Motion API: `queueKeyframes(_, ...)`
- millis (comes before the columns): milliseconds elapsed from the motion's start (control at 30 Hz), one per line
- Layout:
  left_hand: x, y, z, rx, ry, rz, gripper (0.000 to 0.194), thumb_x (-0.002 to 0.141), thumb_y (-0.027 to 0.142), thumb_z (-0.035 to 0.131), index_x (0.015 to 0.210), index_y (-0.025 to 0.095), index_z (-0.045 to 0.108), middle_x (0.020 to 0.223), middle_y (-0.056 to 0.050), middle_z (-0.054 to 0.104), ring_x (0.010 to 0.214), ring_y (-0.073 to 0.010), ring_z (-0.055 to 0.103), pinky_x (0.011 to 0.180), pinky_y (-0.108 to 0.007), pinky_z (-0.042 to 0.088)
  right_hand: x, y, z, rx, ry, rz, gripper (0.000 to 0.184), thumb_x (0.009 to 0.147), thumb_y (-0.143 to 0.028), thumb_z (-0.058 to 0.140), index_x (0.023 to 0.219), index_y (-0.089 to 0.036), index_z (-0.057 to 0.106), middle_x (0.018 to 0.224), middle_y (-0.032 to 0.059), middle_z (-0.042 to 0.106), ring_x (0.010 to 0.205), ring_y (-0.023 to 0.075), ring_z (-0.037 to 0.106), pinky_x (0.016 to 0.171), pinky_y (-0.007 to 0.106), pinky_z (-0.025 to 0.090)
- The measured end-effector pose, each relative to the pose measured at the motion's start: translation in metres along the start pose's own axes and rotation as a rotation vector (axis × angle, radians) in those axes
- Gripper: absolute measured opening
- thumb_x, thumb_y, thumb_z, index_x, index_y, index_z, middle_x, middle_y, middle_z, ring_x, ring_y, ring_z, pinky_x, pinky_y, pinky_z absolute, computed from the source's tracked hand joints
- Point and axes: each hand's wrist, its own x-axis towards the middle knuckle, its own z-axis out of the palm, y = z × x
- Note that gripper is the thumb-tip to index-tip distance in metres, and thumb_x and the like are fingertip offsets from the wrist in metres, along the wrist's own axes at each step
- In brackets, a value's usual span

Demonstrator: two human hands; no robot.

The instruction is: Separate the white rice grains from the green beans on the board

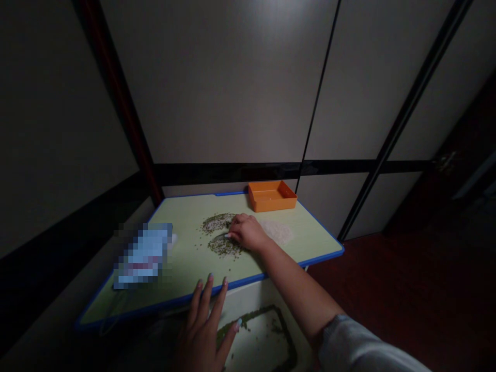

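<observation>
My right hand rests on the pale green table, fingers curled down into a scatter of small green grains. A patch of white grains lies just right of that hand. My left hand lies with fingers stretched flat over the table's blue front edge and holds nothing. Beneath the edge, near the left hand, sits a white tray with green grains along its rim.
An orange box stands at the table's far edge. A blurred-out flat object lies on the table's left part. Grey wall panels rise behind; dark reddish floor lies to the right.
</observation>
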Motion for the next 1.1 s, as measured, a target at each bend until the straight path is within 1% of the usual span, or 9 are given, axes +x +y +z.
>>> queueKeyframes(233, 0.0, 0.0, -0.002, -0.02, -0.003, -0.003, 0.067, 0.08, 0.041, 0.05, 0.141, 0.034, 0.024, 0.156, -0.004, 0.028, 0.144, -0.0274, 0.024, 0.104, -0.043, 0.045, 0.0, -0.003, -0.001, 0.07, 0.003, -0.024, 0.029, 0.09, -0.042, 0.053, 0.093, -0.019, 0.07, 0.103, 0.0068, 0.062, 0.102, 0.0187, 0.05, 0.084, 0.029, 0.034)
queueKeyframes(467, 0.001, 0.003, -0.006, -0.015, -0.01, -0.011, 0.066, 0.081, 0.042, 0.048, 0.142, 0.033, 0.023, 0.155, -0.005, 0.03, 0.144, -0.0269, 0.023, 0.105, -0.045, 0.045, -0.001, -0.005, -0.001, 0.15, 0.027, -0.111, 0.028, 0.089, -0.04, 0.054, 0.088, -0.017, 0.071, 0.099, 0.0058, 0.063, 0.097, 0.0161, 0.052, 0.089, 0.026, 0.035)
queueKeyframes(567, 0.002, 0.003, -0.005, -0.022, -0.013, -0.017, 0.065, 0.081, 0.043, 0.048, 0.142, 0.034, 0.024, 0.155, -0.004, 0.03, 0.144, -0.0267, 0.024, 0.104, -0.044, 0.046, -0.001, -0.005, -0.002, 0.152, 0.027, -0.091, 0.027, 0.089, -0.038, 0.054, 0.089, -0.017, 0.071, 0.1, 0.0059, 0.063, 0.098, 0.0163, 0.053, 0.088, 0.027, 0.036)
queueKeyframes(633, 0.002, 0.003, -0.004, -0.023, -0.012, -0.019, 0.065, 0.081, 0.043, 0.048, 0.141, 0.034, 0.024, 0.155, -0.004, 0.03, 0.144, -0.027, 0.024, 0.104, -0.045, 0.046, -0.001, -0.005, -0.002, 0.14, 0.052, -0.037, 0.027, 0.09, -0.037, 0.052, 0.091, -0.018, 0.071, 0.101, 0.0061, 0.063, 0.099, 0.0166, 0.053, 0.088, 0.027, 0.036)
queueKeyframes(700, 0.002, 0.002, -0.003, -0.019, -0.01, -0.017, 0.065, 0.081, 0.043, 0.048, 0.141, 0.034, 0.025, 0.155, -0.004, 0.03, 0.144, -0.0271, 0.025, 0.104, -0.046, 0.045, -0.001, -0.004, -0.004, 0.119, 0.094, 0.065, 0.029, 0.092, -0.037, 0.049, 0.093, -0.018, 0.071, 0.1, 0.0065, 0.063, 0.097, 0.0165, 0.053, 0.086, 0.027, 0.037)
queueKeyframes(800, 0.001, 0.001, -0.003, -0.014, -0.011, -0.008, 0.064, 0.082, 0.043, 0.047, 0.141, 0.034, 0.025, 0.155, -0.004, 0.03, 0.144, -0.0267, 0.023, 0.105, -0.046, 0.044, -0.001, -0.002, -0.006, 0.042, 0.153, 0.298, 0.032, 0.093, -0.038, 0.045, 0.095, -0.019, 0.071, 0.097, 0.0074, 0.064, 0.094, 0.0172, 0.055, 0.083, 0.027, 0.038)
queueKeyframes(900, 0.0, 0.001, -0.004, -0.02, -0.017, -0.014, 0.064, 0.082, 0.043, 0.047, 0.142, 0.033, 0.024, 0.155, -0.005, 0.031, 0.144, -0.0265, 0.023, 0.105, -0.046, 0.044, -0.001, 0.002, -0.01, -0.06, 0.144, 0.509, 0.033, 0.093, -0.036, 0.044, 0.096, -0.019, 0.072, 0.098, 0.0101, 0.065, 0.094, 0.0205, 0.056, 0.08, 0.03, 0.04)
queueKeyframes(967, 0.001, 0.002, -0.004, -0.027, -0.024, -0.022, 0.064, 0.082, 0.043, 0.047, 0.141, 0.034, 0.025, 0.154, -0.005, 0.031, 0.144, -0.0267, 0.023, 0.104, -0.046, 0.045, -0.002, 0.004, -0.012, -0.106, 0.12, 0.583, 0.034, 0.093, -0.035, 0.043, 0.097, -0.018, 0.072, 0.1, 0.0127, 0.065, 0.095, 0.0236, 0.057, 0.079, 0.032, 0.041)
queueKeyframes(1100, 0.002, 0.002, -0.006, -0.032, -0.026, -0.025, 0.064, 0.082, 0.043, 0.047, 0.141, 0.034, 0.025, 0.154, -0.005, 0.031, 0.144, -0.0271, 0.025, 0.104, -0.046, 0.045, -0.002, 0.005, -0.013, -0.189, 0.072, 0.646, 0.034, 0.092, -0.03, 0.042, 0.099, -0.015, 0.071, 0.106, 0.017, 0.063, 0.101, 0.0286, 0.055, 0.079, 0.038, 0.042)
